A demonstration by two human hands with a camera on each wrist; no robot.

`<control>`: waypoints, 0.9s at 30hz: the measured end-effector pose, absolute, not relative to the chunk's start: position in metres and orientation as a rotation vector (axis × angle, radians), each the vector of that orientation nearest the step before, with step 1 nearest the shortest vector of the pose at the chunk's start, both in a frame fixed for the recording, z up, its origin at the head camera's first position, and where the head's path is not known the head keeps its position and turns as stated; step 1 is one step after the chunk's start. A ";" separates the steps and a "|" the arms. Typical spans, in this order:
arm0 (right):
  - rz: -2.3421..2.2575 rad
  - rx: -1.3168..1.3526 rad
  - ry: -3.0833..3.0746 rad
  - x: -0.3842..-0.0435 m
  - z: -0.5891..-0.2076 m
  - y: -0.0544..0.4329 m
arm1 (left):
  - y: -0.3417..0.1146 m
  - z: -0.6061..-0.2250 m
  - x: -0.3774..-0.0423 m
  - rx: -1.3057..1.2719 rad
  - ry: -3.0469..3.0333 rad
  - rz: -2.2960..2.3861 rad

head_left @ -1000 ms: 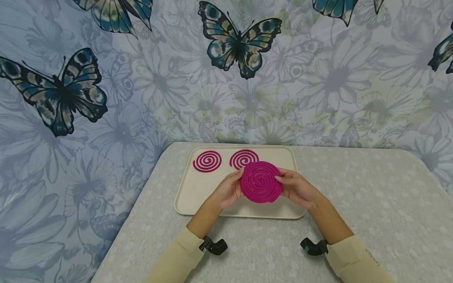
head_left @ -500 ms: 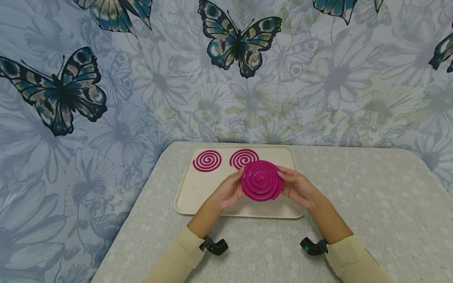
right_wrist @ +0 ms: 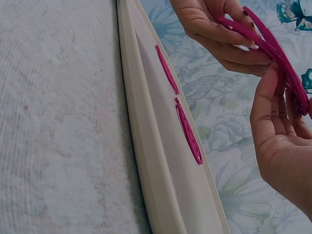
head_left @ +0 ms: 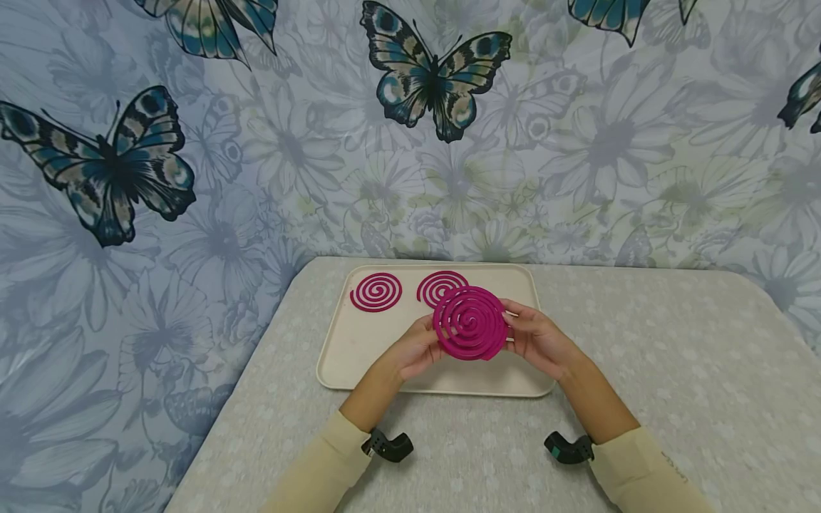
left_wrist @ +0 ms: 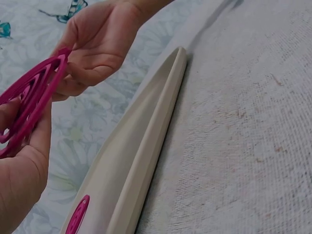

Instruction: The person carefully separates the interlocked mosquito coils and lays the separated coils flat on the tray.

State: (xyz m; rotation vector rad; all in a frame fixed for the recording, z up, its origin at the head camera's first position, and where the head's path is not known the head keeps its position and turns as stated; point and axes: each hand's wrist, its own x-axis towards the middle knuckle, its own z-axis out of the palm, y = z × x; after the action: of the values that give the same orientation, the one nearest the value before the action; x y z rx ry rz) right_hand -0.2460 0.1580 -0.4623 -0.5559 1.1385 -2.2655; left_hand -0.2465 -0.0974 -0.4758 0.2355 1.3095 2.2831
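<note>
Above the tray, my two hands hold a magenta pair of nested mosquito coils (head_left: 470, 323), face towards the head camera. My left hand (head_left: 412, 349) pinches the left edge, its fingers partly behind the coils. My right hand (head_left: 539, 340) grips the right edge between thumb and fingers. In the right wrist view the held coils (right_wrist: 275, 51) stand slightly apart at one side. On the tray lie a single open coil (head_left: 375, 292) at the back left and another coil (head_left: 436, 286) beside it, partly hidden behind the held pair.
The cream rectangular tray (head_left: 359, 356) with a raised rim lies on a pale patterned tablecloth (head_left: 667, 342). Behind the table stands a wall covering (head_left: 616, 178) with flowers and butterflies. Each wrist carries a black camera mount (head_left: 388, 447).
The held coils have shifted slightly up and left, and gaps between their rings now show on the left side. My right thumb has moved off the front face towards the edge.
</note>
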 end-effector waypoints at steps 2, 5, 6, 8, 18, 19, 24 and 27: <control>-2.260 -0.564 1.164 -0.246 -0.462 0.158 | -0.097 -0.477 -0.246 0.259 1.363 2.257; -2.253 -0.570 1.208 -0.246 -0.462 0.157 | -0.096 -0.479 -0.246 0.261 1.391 2.250; -2.253 -0.571 1.223 -0.246 -0.462 0.157 | -0.096 -0.479 -0.246 0.257 1.392 2.257; -2.252 -0.572 1.266 -0.246 -0.462 0.157 | -0.096 -0.479 -0.246 0.253 1.397 2.270; -2.268 -0.484 1.604 -0.246 -0.463 0.156 | -0.096 -0.478 -0.246 0.225 1.502 2.279; -2.265 -0.458 1.657 -0.246 -0.463 0.156 | -0.096 -0.478 -0.246 0.223 1.514 2.283; -2.224 -0.369 2.082 -0.246 -0.462 0.152 | -0.095 -0.475 -0.247 0.194 1.618 2.312; -2.174 -0.417 2.470 -0.244 -0.461 0.149 | -0.094 -0.475 -0.247 0.149 1.684 2.334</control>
State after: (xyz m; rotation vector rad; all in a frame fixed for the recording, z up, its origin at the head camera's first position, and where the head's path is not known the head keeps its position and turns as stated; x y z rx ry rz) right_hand -0.2438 0.1486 -0.4606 -0.4170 2.4695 -2.1743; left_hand -0.2471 -0.0941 -0.4746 0.1490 1.6843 2.3338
